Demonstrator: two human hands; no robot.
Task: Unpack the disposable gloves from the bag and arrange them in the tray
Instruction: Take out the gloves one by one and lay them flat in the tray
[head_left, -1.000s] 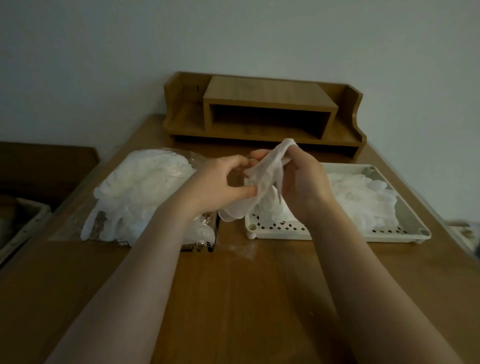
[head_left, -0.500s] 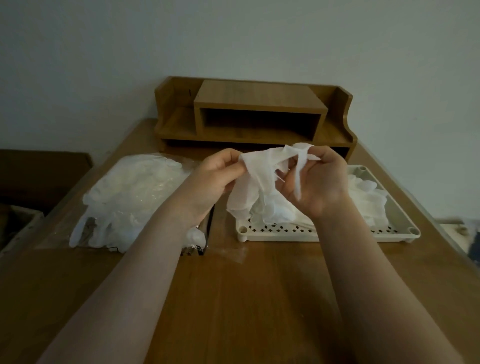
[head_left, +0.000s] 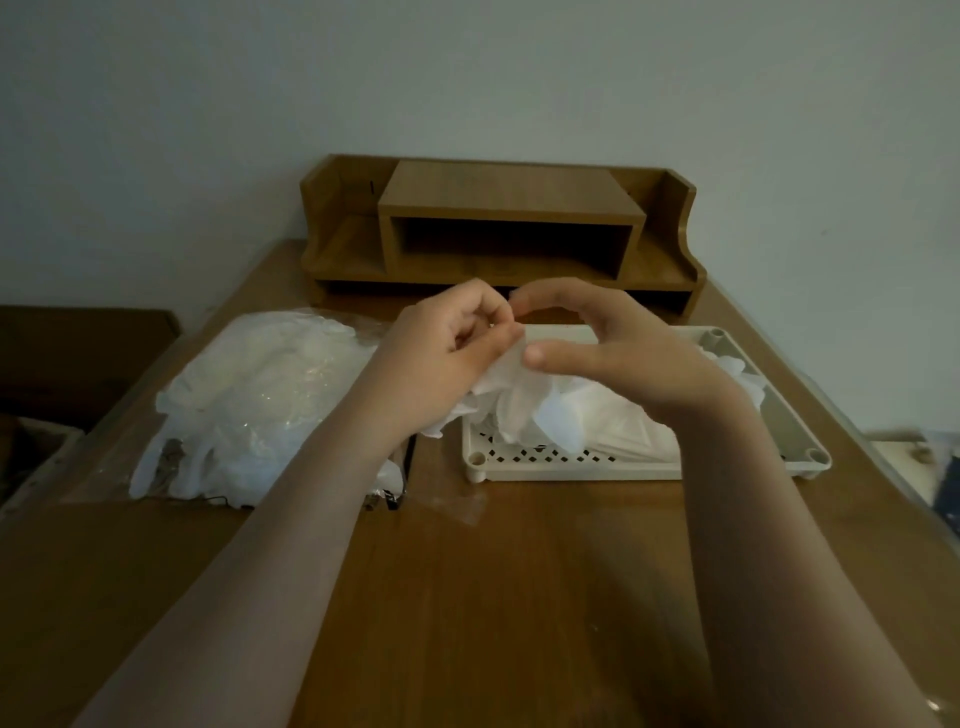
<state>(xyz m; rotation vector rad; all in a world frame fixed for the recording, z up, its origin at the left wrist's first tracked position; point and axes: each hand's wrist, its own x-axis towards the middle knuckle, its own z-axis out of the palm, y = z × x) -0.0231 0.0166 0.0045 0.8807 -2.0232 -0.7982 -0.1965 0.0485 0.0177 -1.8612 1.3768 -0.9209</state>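
Note:
A clear bag (head_left: 249, 400) full of white disposable gloves lies on the left of the wooden table. A cream perforated tray (head_left: 571, 465) sits to the right with several white gloves (head_left: 597, 415) piled in it. Above the tray's near left corner both hands hold one white glove (head_left: 506, 374). My left hand (head_left: 447, 358) grips its edge with curled fingers. My right hand (head_left: 608, 353) pinches it between thumb and fingers. The glove hangs down onto the pile in the tray.
A wooden desk organiser (head_left: 509, 234) stands at the back against the wall. A scrap of clear plastic (head_left: 452, 506) lies on the table in front of the bag. A dark box (head_left: 78, 353) sits off the table's left side.
Both hands have lowered the glove from a raised, spread-out hold down onto the pile in the tray. The view has shifted slightly.

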